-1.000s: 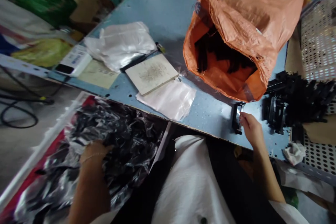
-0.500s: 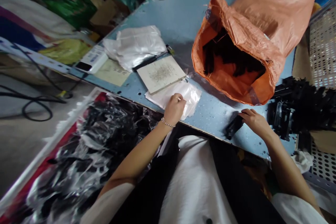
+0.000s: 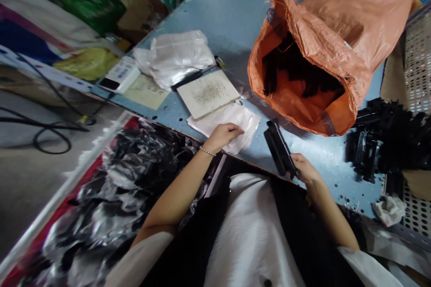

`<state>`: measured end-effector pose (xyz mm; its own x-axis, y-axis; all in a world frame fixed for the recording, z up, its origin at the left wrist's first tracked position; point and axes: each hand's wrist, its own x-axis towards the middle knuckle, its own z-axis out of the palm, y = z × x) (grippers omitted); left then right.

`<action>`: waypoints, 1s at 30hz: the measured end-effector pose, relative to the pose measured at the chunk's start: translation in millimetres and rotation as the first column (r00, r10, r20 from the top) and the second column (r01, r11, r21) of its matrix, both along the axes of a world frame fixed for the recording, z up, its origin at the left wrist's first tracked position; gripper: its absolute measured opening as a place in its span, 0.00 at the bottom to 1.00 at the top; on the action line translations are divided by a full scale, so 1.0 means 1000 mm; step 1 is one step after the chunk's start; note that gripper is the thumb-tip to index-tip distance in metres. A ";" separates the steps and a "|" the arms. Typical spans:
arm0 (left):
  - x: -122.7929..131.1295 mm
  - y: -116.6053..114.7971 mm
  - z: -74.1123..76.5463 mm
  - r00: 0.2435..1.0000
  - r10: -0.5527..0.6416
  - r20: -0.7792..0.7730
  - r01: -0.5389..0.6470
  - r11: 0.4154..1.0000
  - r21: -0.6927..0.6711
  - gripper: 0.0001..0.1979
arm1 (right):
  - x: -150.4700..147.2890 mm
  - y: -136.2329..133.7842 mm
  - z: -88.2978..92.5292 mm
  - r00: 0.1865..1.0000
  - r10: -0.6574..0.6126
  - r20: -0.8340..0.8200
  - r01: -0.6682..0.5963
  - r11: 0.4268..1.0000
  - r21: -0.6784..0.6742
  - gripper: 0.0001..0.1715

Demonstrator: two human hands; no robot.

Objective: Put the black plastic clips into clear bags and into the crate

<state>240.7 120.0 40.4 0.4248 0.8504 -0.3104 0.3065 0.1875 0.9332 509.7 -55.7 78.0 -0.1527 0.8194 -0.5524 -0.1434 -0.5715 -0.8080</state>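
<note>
My left hand (image 3: 224,136), with a thin bracelet at the wrist, lies on a translucent plastic bag (image 3: 240,121) and seems to pinch it. My right hand (image 3: 305,168) grips the near end of a long black plastic part (image 3: 279,148), which lies slantwise on the blue worktable (image 3: 232,4). Beside that part, an orange woven sack (image 3: 303,63) lies on its side with dark pieces inside. A heap of similar black parts (image 3: 380,139) sits to the right of my right hand.
A pale board (image 3: 208,93) dusted with fibres and a crumpled white plastic bag (image 3: 177,58) lie beyond my left hand. Black pieces in shiny plastic (image 3: 117,193) fill a bin below the table's near edge. Perforated metal crates (image 3: 417,63) stand at the right.
My left hand has shifted slightly right across the plastic bag. My right hand has moved down and left, and the black part now lies longer and turned, held at its near end.
</note>
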 end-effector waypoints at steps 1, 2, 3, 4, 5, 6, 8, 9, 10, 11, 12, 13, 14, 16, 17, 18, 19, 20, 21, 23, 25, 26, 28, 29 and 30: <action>0.002 -0.001 0.001 0.999 0.004 0.045 -0.003 1.000 -0.016 0.16 | -0.016 0.003 -0.005 0.991 -0.017 -0.130 0.008 0.997 -0.072 0.25; 0.004 -0.002 0.001 0.996 0.021 0.090 -0.019 1.000 -0.023 0.17 | -0.031 0.007 -0.010 0.971 -0.027 -0.239 -0.005 0.991 -0.132 0.23; 0.006 -0.004 0.002 0.990 0.054 0.128 -0.051 0.998 -0.026 0.17 | -0.044 0.011 -0.014 0.944 -0.035 -0.328 -0.026 0.984 -0.179 0.20; 0.007 -0.005 0.003 0.983 0.095 0.155 -0.091 0.995 -0.029 0.17 | -0.055 0.015 -0.018 0.916 -0.055 -0.398 -0.034 0.976 -0.213 0.17; 0.006 -0.007 0.004 0.977 0.132 0.169 -0.129 0.991 -0.030 0.18 | -0.061 0.018 -0.020 0.889 -0.087 -0.449 -0.026 0.970 -0.241 0.13; 0.005 -0.008 0.005 0.973 0.156 0.172 -0.155 0.988 -0.022 0.18 | -0.064 0.020 -0.022 0.866 -0.136 -0.481 0.005 0.965 -0.264 0.11; 0.000 -0.010 0.007 0.972 0.182 0.150 -0.189 0.982 0.028 0.19 | -0.062 0.021 -0.022 0.827 -0.235 -0.510 0.091 0.952 -0.291 0.11; -0.002 -0.011 0.008 0.974 0.187 0.128 -0.196 0.979 0.057 0.19 | -0.059 0.020 -0.021 0.814 -0.262 -0.518 0.117 0.948 -0.294 0.11; -0.003 -0.011 0.008 0.977 0.188 0.104 -0.196 0.977 0.079 0.19 | -0.055 0.019 -0.019 0.809 -0.263 -0.526 0.117 0.949 -0.293 0.11; -0.004 -0.012 0.007 0.979 0.185 0.087 -0.193 0.977 0.087 0.19 | -0.053 0.018 -0.018 0.808 -0.241 -0.537 0.091 0.953 -0.290 0.11; -0.003 -0.013 0.006 0.981 0.175 0.080 -0.181 0.980 0.079 0.19 | -0.052 0.017 -0.016 0.806 -0.218 -0.551 0.063 0.956 -0.287 0.11; -0.001 -0.013 0.005 0.984 0.160 0.083 -0.165 0.984 0.062 0.17 | -0.052 0.016 -0.016 0.800 -0.200 -0.566 0.038 0.958 -0.285 0.10; 0.001 -0.014 0.003 0.986 0.143 0.090 -0.148 0.988 0.048 0.15 | -0.054 0.016 -0.016 0.792 -0.195 -0.579 0.025 0.958 -0.287 0.10; 0.004 -0.014 0.001 0.987 0.127 0.098 -0.134 0.989 0.069 0.11 | -0.058 0.017 -0.019 0.772 -0.221 -0.596 0.032 0.950 -0.311 0.09; 0.004 -0.014 0.000 0.990 0.118 0.080 -0.127 0.985 0.115 0.09 | -0.060 0.017 -0.022 0.765 -0.248 -0.595 0.050 0.943 -0.330 0.09; 0.002 -0.014 0.000 0.994 0.100 0.043 -0.106 0.977 0.184 0.06 | -0.060 0.016 -0.024 0.759 -0.278 -0.589 0.073 0.935 -0.346 0.08; 0.000 -0.013 0.001 0.997 0.072 -0.008 -0.068 0.963 0.262 0.03 | -0.060 0.015 -0.025 0.755 -0.301 -0.582 0.095 0.929 -0.357 0.08; -0.003 -0.013 0.002 0.997 0.041 -0.068 -0.015 0.942 0.337 0.06 | -0.059 0.013 -0.025 0.754 -0.315 -0.577 0.111 0.926 -0.360 0.08; -0.005 -0.012 0.003 0.991 0.013 -0.132 0.041 0.916 0.399 0.11 | -0.058 0.012 -0.024 0.755 -0.314 -0.575 0.116 0.928 -0.355 0.08; -0.008 -0.015 0.009 0.973 -0.010 -0.230 0.124 0.866 0.485 0.19 | -0.058 0.010 -0.021 0.767 -0.275 -0.580 0.086 0.940 -0.331 0.10; -0.006 -0.025 0.020 0.962 -0.014 -0.272 0.170 0.810 0.561 0.24 | -0.062 0.014 -0.020 0.781 -0.224 -0.583 0.040 0.949 -0.312 0.11; -0.004 -0.032 0.026 0.961 -0.035 -0.274 0.201 0.769 0.607 0.26 | -0.066 0.018 -0.020 0.794 -0.212 -0.570 0.038 0.953 -0.302 0.11; 0.003 -0.052 0.040 0.958 -0.142 -0.250 0.280 0.662 0.696 0.31 | -0.073 0.029 -0.023 0.856 -0.209 -0.474 0.090 0.961 -0.261 0.11; 0.007 -0.064 0.047 0.949 -0.212 -0.233 0.315 0.611 0.727 0.33 | -0.076 0.035 -0.025 0.890 -0.216 -0.402 0.131 0.965 -0.226 0.11; 0.010 -0.075 0.053 0.936 -0.277 -0.217 0.342 0.572 0.746 0.35 | -0.079 0.040 -0.027 0.918 -0.225 -0.326 0.173 0.968 -0.182 0.12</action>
